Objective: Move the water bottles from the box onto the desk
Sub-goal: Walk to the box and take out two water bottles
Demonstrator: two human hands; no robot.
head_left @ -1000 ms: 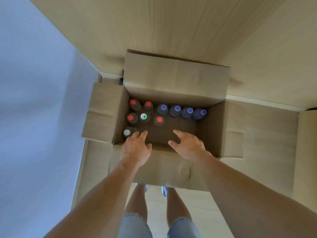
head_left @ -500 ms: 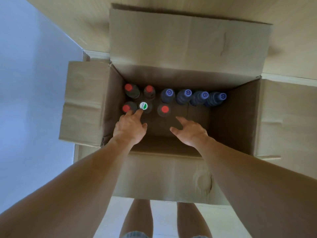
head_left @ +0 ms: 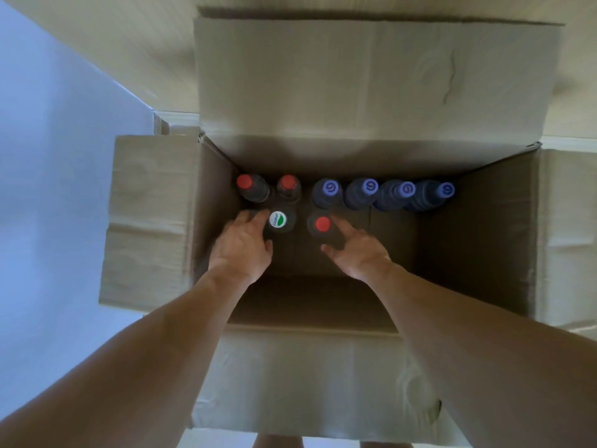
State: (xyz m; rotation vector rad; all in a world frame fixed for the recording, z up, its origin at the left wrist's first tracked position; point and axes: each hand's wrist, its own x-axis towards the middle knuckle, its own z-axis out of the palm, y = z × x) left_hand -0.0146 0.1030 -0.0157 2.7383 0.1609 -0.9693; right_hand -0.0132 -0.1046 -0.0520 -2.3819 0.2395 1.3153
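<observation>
An open cardboard box holds several upright bottles. Two red-capped bottles stand at the back left, and a row of blue-capped bottles runs to the right of them. In front stand a white-and-green-capped bottle and a red-capped bottle. My left hand reaches down just left of the white-capped bottle, with fingers stretched over whatever stands under it. My right hand has thumb and forefinger spread on either side of the front red-capped bottle, close to its body.
The box flaps are folded out on all sides, the back flap standing tall. A pale wooden surface lies behind the box and a bluish-white wall to the left. My legs show below the near flap.
Both hands have gone deeper into the box. The left hand now covers the front-left red cap. The right hand has moved up beside the front red-capped bottle. The camera has moved closer.
</observation>
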